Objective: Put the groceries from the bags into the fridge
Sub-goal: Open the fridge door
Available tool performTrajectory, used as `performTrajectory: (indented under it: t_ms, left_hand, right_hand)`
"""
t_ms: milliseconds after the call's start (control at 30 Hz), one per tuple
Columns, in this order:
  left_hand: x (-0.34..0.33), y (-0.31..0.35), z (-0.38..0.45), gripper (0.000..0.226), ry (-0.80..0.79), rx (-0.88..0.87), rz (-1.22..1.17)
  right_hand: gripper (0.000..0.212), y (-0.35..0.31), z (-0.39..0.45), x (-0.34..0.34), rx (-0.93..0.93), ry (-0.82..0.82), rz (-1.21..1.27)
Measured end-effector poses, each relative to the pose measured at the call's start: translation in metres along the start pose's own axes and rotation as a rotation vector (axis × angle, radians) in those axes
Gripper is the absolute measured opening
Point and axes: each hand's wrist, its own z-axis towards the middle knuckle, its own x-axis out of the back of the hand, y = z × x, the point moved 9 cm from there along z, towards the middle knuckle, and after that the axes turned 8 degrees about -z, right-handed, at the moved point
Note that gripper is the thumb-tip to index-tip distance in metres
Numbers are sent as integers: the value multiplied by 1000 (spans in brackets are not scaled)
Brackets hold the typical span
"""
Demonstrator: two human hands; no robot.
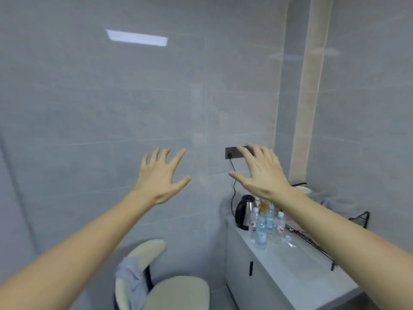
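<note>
Head view shows no fridge or bags, so a blind turn could sweep an arm into the water bottles (266, 224) beside the kettle (243, 211). Left hand (159, 177) and right hand (261, 173) hover above the kettle, fingers spread, holding and touching nothing.

**Cam setup: single head view**

One wide-angle cam, head-mounted, facing forward and slightly down at a grey tiled wall (111, 108), close range. Both hands (161, 175) raised mid-frame, arms running in from the bottom corners. Worktop (297, 265) lower right, chair (176, 291) bottom centre. No second view to overlap
</note>
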Motion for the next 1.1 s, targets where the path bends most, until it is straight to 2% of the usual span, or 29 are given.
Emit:
performTrajectory:
  t_ms: [400,600,800,900,1100]
  left_hand:
    - [118,-272,-129,92,64,256,163]
    - [178,-406,-211,90,59,433,243]
    - [214,-486,-282,87,101,603,327]
    - [235,-521,-325,87,102,734,406]
    - [274,-568,-399,90,81,909,493]
  right_hand:
    - [95,-351,44,-3,251,20,296]
    - [82,-509,54,-2,407,12,428]
    - [82,-647,61,6,600,38,578]
    - [81,-722,54,16,759,52,672]
    - [78,-828,26,40,959,117,808]
